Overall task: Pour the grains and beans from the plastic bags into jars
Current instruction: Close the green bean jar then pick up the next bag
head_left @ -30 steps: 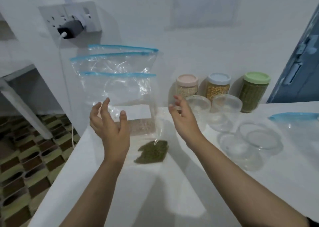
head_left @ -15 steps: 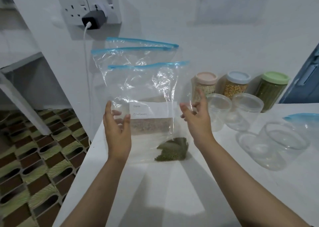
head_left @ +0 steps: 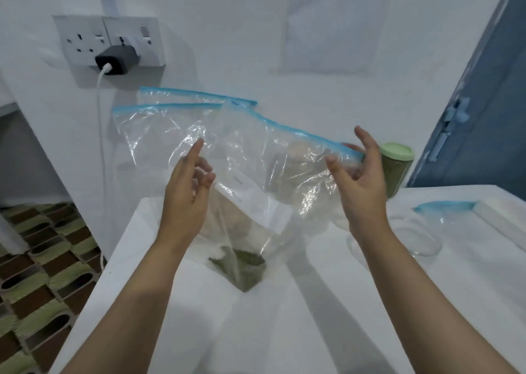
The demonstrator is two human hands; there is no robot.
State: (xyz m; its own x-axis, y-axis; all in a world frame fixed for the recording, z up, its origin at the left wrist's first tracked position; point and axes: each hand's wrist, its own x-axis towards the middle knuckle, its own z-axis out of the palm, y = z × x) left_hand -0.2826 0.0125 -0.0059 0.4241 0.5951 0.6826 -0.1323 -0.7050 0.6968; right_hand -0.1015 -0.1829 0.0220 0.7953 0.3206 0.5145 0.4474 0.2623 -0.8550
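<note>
The person's left hand (head_left: 187, 185) and right hand (head_left: 361, 180) are bare, without gloves, rings or a watch, and both forearms are uncovered, with no sleeve visible up to the lower edge of the view.

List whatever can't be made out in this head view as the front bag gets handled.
- Front bag: its white label's writing is too blurred to read.
- Green-lidded jar: its left side is hidden by the right hand.
- Left hand: whether it touches the bag is unclear through the clear film.
- Paper on the wall: top cut off by the frame, text too small.
</note>
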